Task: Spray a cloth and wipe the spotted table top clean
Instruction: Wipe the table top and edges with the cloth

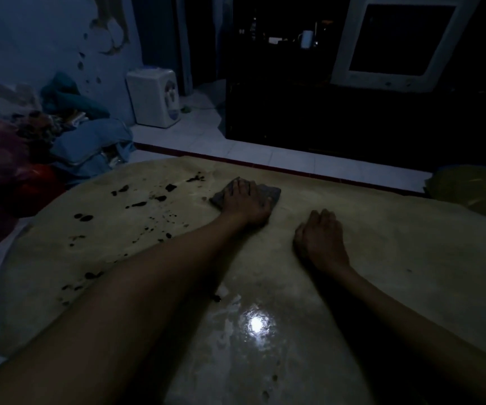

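Observation:
A pale yellowish table top fills the lower part of the dim view. Dark spots are scattered over its left half. A grey folded cloth lies near the far edge, and my left hand presses flat on it with the fingers spread. My right hand rests on the bare table to the right of the cloth, fingers loosely bent, holding nothing. A wet, shiny patch reflects a light near the front. No spray bottle is in view.
A white water dispenser stands on the tiled floor at the back left. A pile of clothes and bags lies left of the table. A dark cabinet with a white-framed screen stands behind.

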